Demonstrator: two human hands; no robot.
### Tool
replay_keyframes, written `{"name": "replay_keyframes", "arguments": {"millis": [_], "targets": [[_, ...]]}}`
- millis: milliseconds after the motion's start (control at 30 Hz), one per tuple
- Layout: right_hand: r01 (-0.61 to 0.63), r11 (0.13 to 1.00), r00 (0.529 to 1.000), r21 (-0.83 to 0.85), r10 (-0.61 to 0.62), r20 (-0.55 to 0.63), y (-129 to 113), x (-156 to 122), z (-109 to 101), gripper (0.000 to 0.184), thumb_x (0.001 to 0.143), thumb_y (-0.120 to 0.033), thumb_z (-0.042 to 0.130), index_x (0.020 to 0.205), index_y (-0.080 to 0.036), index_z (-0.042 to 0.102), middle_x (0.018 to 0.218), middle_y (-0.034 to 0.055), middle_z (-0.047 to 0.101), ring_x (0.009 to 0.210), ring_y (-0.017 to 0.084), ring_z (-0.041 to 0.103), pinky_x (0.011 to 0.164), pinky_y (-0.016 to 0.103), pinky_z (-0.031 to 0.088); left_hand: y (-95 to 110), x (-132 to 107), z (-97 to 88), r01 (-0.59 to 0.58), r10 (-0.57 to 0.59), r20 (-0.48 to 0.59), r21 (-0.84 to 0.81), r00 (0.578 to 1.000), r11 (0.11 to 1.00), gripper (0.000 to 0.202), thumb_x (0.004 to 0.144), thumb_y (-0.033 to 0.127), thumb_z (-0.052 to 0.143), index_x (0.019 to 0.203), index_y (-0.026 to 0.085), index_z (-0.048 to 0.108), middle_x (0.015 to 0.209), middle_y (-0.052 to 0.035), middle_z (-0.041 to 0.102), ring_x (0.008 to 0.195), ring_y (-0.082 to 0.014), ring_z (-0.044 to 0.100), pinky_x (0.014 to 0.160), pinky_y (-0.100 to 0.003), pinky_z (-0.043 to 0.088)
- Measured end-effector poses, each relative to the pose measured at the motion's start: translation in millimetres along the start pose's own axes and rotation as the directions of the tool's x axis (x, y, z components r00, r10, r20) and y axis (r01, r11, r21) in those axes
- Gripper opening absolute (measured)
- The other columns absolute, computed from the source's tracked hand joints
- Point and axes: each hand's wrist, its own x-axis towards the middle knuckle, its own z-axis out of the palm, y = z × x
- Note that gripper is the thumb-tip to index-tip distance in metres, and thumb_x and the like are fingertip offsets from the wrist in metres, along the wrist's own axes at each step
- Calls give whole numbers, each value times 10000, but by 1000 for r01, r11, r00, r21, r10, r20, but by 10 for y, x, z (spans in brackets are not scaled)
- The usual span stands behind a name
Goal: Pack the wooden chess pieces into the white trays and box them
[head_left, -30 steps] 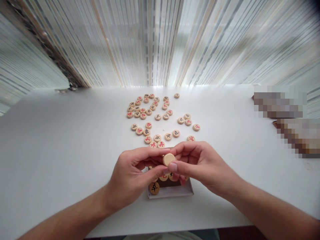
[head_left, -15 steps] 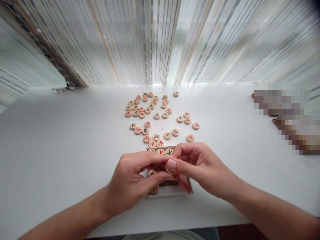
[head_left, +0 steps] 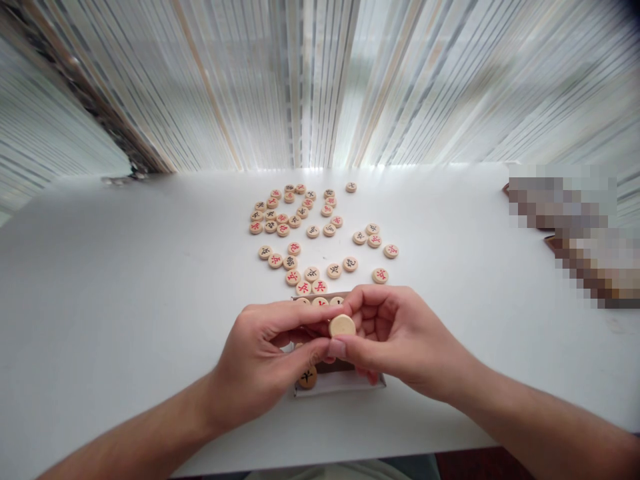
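A round wooden Chinese chess piece is pinched between my two hands, its plain face turned toward me. My left hand grips it from the left with thumb and forefinger. From the right, the thumb and fingers of my right hand close on the same piece. Beneath both hands lies a shallow open box, largely covered by them. Along its far side several pieces show in part, among them one with a red character. A black-marked piece sits at its near left.
Several red- and black-marked chess pieces lie scattered on the white table beyond the box. Striped curtains hang along the far edge. Two blurred-out brown-edged objects rest at the far right.
The held piece has turned so that its blank face now shows. My right thumb has moved down and left to its lower edge, while both hands stay over the box.
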Motion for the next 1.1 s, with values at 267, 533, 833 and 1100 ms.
{"name": "replay_keyframes", "arguments": {"millis": [267,533,833,1100], "targets": [[77,997,997,-13,-76,19,3,-11,-2,331,654,-231,1025,792,-133,740,587,-4,709,472,81,604,455,150,506,-4,-14,13,-63,63,2,74,998,995,434,854,-24,785,1197,236,849,1039,-64,878,787,-182,845,689,-199,694],[99,993,992,56,-103,76,-19,-30,-4,249,720,-223,997,807,-135,781,629,4,742,506,81,656,497,138,562,14,-20,4,-5,7,43,-49,999,999,461,886,-8,770,1249,271,825,1001,-50,881,740,-177,838,584,-185,664],[157,988,984,6,-157,89,-28,-2,-30,278,816,-366,946,886,-138,803,645,21,763,540,96,718,550,149,618,-5,-8,4,117,-121,-21,-159,992,980,351,872,22,810,1150,231,849,983,-27,878,846,-170,846,774,-204,704],[256,958,966,-130,-257,12,1,-29,-59,184,801,-261,954,938,-191,852,700,8,787,583,83,707,565,119,597,-67,0,-21,-95,115,-125,155,985,983,236,837,8,806,982,192,829,880,-18,850,761,-136,812,723,-182,679]]}}
